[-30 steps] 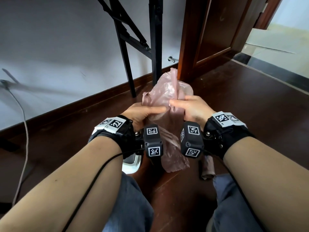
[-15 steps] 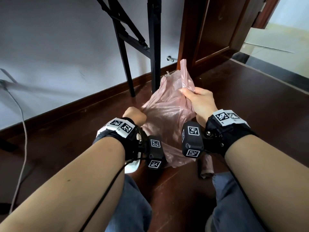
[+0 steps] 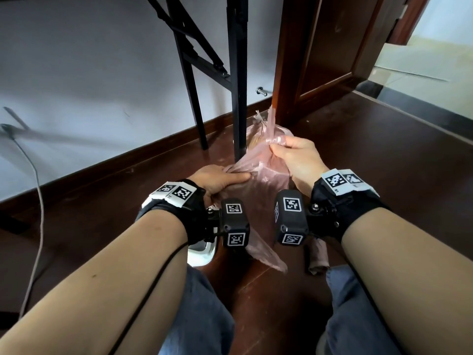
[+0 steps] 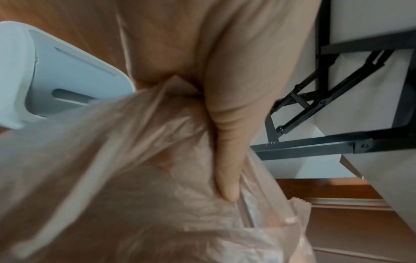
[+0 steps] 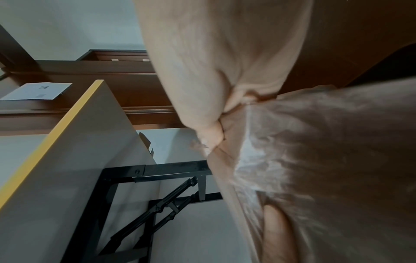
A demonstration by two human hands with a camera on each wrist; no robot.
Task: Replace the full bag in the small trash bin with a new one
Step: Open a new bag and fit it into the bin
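Fingers of both hands — left hand, right hand — pinch the pink bag, stretched between.

Bag right of bin

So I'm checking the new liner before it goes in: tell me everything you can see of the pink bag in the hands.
The pink bag is thin, translucent, crinkled plastic, empty and limp. The left hand pinches one gathered edge and the right hand grips another higher up, stretching the film between them. Its lower end trails down between the knees towards the dark wooden floor. A white trash bin sits just beside it.
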